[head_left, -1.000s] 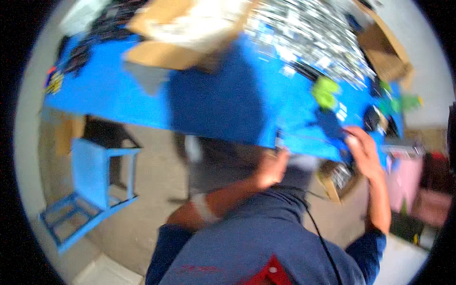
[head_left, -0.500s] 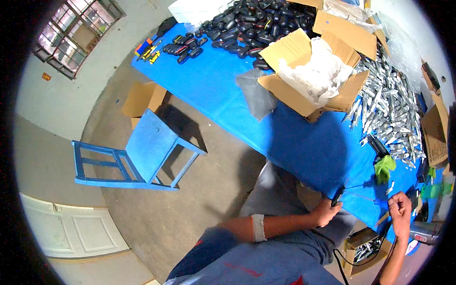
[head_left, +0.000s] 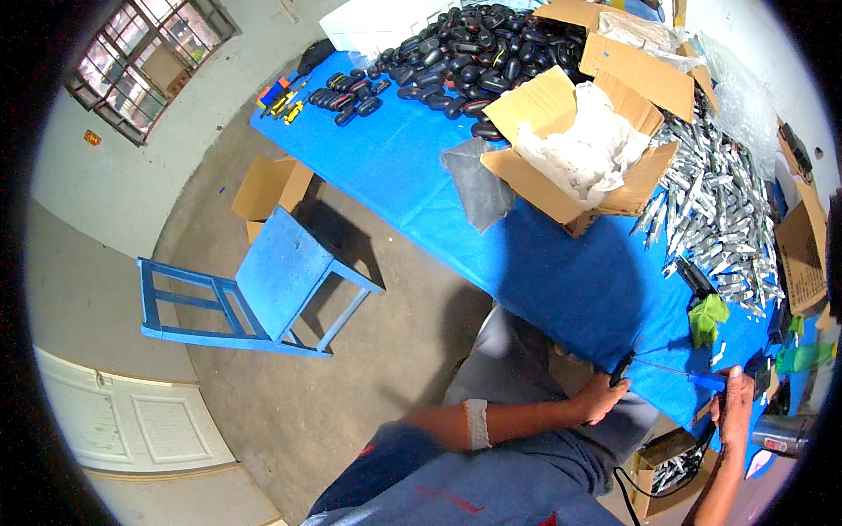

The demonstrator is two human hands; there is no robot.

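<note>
Navy shirt (head_left: 526, 478); white forearm band (head_left: 476, 424)

Left hand (head_left: 602, 400) gripping small black object (head_left: 622, 369) at edge of blue table (head_left: 399, 167). Right hand (head_left: 737, 408) on blue-handled tool (head_left: 707, 381), thin shaft pointing toward black object (contact too small to tell). Crumpled green piece (head_left: 707, 319) near tool. Beyond, silvery parts (head_left: 724, 210) heaped beside open carton (head_left: 531, 103); black rounded cases (head_left: 478, 48) piled farther left.

the blue handle (head_left: 707, 382) looks like smooth plastic; the counter (head_left: 395, 167) is matt and smooth. the black cases (head_left: 491, 44) are glossy plastic, the silver pieces (head_left: 719, 188) shiny and metallic-looking, the box (head_left: 531, 186) matt cardboard, the chair (head_left: 282, 267) painted wood.
</note>
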